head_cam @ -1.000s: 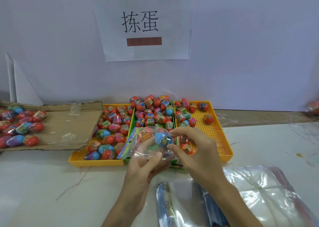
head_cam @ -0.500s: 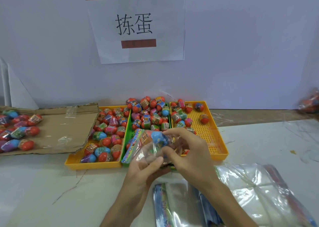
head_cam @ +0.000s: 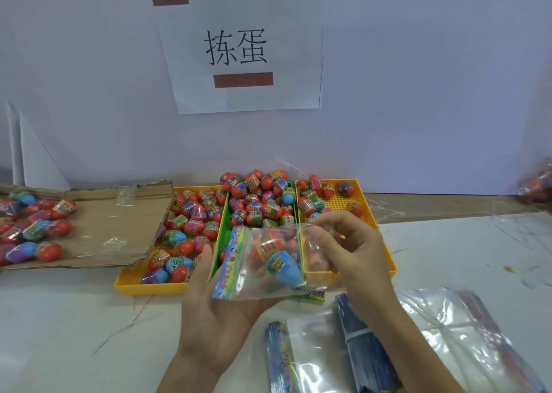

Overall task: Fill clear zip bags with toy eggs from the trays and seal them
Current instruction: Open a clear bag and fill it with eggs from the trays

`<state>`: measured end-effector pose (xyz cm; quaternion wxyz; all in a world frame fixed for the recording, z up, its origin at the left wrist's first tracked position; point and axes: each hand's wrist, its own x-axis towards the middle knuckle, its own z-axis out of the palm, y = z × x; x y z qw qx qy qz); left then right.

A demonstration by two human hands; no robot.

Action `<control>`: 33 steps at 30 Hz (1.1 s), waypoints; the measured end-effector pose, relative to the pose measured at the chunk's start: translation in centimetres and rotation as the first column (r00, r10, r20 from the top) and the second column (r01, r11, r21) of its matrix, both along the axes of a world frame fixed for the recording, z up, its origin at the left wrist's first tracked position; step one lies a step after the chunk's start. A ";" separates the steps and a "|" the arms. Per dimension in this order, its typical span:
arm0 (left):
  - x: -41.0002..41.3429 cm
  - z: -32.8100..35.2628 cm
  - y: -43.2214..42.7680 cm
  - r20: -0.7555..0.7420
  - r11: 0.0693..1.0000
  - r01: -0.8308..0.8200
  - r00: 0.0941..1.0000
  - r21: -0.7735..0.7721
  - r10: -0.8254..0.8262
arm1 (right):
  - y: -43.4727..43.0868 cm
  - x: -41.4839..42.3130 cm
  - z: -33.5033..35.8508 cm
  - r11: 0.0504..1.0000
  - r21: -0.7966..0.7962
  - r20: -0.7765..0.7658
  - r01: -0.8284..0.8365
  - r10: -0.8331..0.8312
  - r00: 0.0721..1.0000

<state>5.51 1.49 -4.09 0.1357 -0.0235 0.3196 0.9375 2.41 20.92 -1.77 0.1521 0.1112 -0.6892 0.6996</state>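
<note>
Zip bag (head_cam: 268, 261) with toy eggs (head_cam: 283, 265) inside, held over the trays (head_cam: 143, 288).
The left hand (head_cam: 215, 312) cradles the zip bag from below, thumb against its printed edge; the right hand (head_cam: 355, 252) pinches its right end, just above the trays' near rims on the worktop (head_cam: 74, 318).

A white paper sheet (head_cam: 239, 100) stuck on the pale wall carries two large black Chinese characters, 拣蛋, printed across its middle. One dark red-brown bar sits at the sheet's top left corner and another just below the characters. The printed bands round the red, blue and purple plastic toy eggs (head_cam: 254, 210) are too small and blurred to read. The multicoloured header strip of the clear plastic zip bag (head_cam: 231, 261) shows print that cannot be made out either.
</note>
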 end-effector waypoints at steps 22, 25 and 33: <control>-0.2 -0.2 1.0 -0.312 0.807 -0.278 0.942 -0.521 0.124 | -0.2 0.5 0.4 0.897 0.238 0.226 -0.373 0.322 0.919; -0.2 -0.2 1.1 -0.336 0.778 -0.279 0.937 -0.563 0.094 | -1.2 0.7 0.2 0.952 0.239 0.134 -0.192 0.163 0.978; -0.1 -0.6 1.3 -0.370 0.690 -0.298 0.928 -0.660 0.047 | -1.3 0.6 0.1 0.974 0.152 0.053 -0.169 0.162 0.985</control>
